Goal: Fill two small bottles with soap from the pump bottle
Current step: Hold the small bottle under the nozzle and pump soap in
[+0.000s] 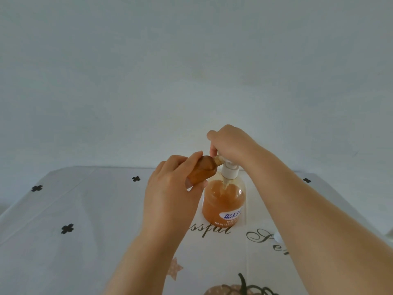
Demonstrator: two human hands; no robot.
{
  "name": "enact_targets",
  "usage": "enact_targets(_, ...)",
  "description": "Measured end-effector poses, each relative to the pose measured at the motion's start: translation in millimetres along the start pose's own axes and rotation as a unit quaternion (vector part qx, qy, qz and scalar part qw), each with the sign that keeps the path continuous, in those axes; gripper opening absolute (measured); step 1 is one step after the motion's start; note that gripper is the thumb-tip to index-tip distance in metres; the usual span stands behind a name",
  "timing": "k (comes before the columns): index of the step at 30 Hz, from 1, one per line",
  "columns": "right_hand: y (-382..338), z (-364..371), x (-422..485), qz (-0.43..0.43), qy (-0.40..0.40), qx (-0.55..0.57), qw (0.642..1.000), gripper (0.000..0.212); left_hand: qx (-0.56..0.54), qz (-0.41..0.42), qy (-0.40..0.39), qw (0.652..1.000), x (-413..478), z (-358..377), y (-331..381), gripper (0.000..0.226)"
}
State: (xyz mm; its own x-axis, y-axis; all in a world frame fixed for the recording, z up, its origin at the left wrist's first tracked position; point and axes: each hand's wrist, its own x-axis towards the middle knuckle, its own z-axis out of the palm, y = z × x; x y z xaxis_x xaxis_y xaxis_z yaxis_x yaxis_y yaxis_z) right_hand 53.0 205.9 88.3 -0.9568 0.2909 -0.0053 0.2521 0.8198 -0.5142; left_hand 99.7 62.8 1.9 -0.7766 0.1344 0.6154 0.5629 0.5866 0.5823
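Note:
A clear pump bottle [223, 203] of orange soap stands on the table, its white pump collar [229, 169] at the top. My right hand [229, 143] rests on the pump head, covering it. My left hand [170, 188] grips a small bottle [202, 169] filled with orange soap, tilted sideways with its open neck touching the pump's spout. A second small bottle is not clearly visible.
The table wears a white cloth [85, 231] with black cross marks, script lettering and a pumpkin print. A small white round piece [277, 236] lies beside my right forearm. A plain pale wall stands behind the table's far edge.

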Motion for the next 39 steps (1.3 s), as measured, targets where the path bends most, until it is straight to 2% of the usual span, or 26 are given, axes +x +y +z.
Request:
enact_targets(9,-5.5,-4.7,-1.3,0.007,-0.012,-0.008,1.0,0.041,-0.014,0.002,0.007,1.0,-0.1,0.0,0.9,0.054)
enact_targets(22,5.8,8.6,6.3,-0.019,-0.013,-0.016,1.0,0.042,0.027,0.013,0.003,1.0,1.5,-0.8,-3.3,0.05)
enact_targets(39,-1.0,-3.3,-1.0,-0.033,0.006,-0.021,0.999,0.043,-0.009,0.01,0.026,1.0,-0.5,-1.0,3.0,0.051)
